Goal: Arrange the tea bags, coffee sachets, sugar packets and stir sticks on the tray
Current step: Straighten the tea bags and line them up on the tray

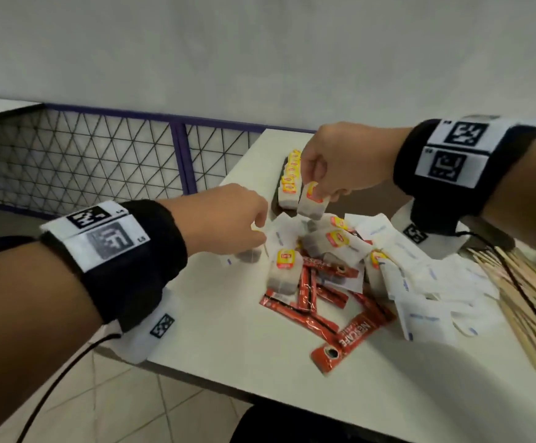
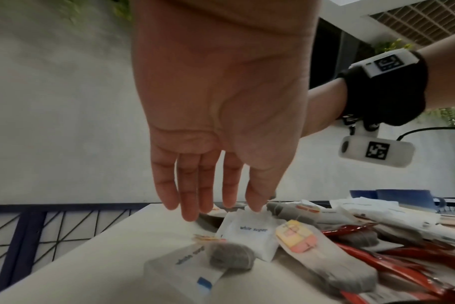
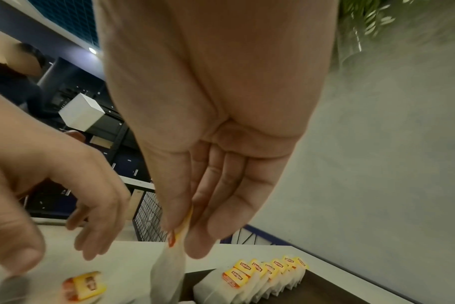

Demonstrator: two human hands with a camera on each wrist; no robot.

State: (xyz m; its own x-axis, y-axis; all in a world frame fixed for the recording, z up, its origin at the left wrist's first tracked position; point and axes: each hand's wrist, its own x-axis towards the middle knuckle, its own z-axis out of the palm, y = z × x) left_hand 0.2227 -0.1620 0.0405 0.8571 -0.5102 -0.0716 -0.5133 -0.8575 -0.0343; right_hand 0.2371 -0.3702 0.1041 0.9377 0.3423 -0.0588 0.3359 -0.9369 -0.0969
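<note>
A dark tray at the back of the white table holds a row of yellow-tagged tea bags, also seen in the right wrist view as tea bags on the tray. My right hand pinches one tea bag by its tag just in front of that row; thumb and finger clamp the tag. My left hand hovers over the pile's left edge with straight fingers, its thumb tip touching a white sugar packet. Loose tea bags, red coffee sachets, sugar packets and wooden stir sticks lie mixed.
A wire-mesh railing with a purple frame runs behind the table on the left. The table's front edge drops to a tiled floor. A blue cup stands beyond the pile. Cables hang from both wristbands.
</note>
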